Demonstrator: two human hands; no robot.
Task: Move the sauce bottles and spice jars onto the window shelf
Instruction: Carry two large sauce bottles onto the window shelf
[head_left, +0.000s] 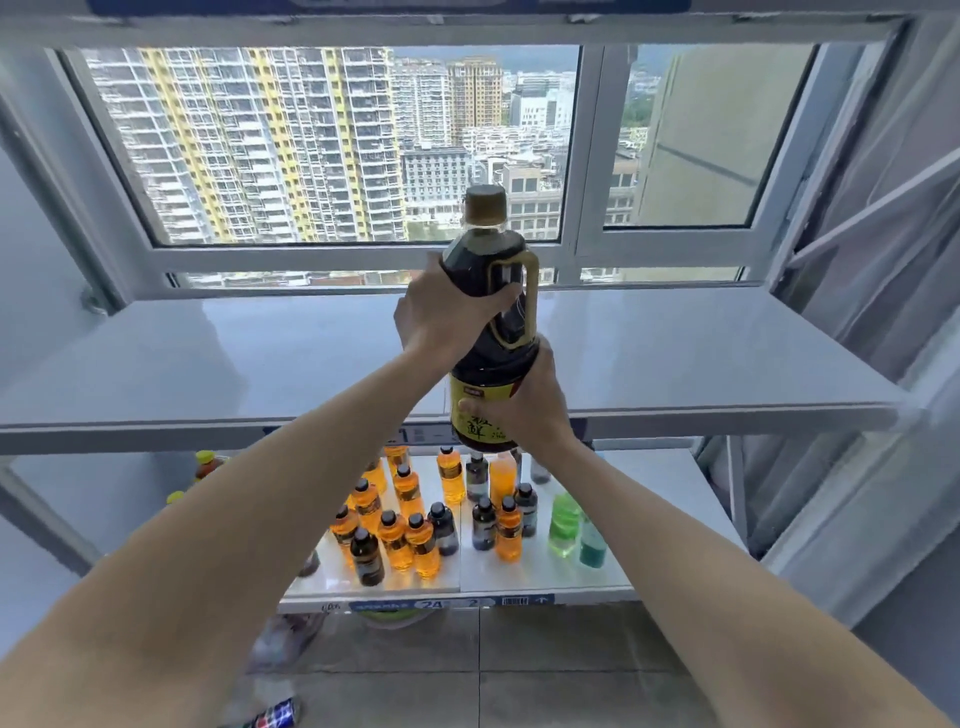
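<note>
A large dark sauce bottle (491, 322), smooth clear plastic filled with near-black liquid, is held upright at the centre of the frame, in front of the front edge of the window shelf (701, 353). It has an olive-gold cap, a moulded loop handle on its right side and a yellow label low on its body. The left hand (447, 312) curls around the bottle's shoulder; the right hand (524, 402) grips the lower body over the label.

The shelf is a pale grey, glossy slab running the width of the frame. Below it, lower centre, a white lower shelf (597, 571) carries many small bottles (410, 525): orange, dark, and two green ones toward the right.

Behind, a white-framed window (587, 156) shows tall apartment blocks. Grey floor tiles fill the bottom of the frame.
</note>
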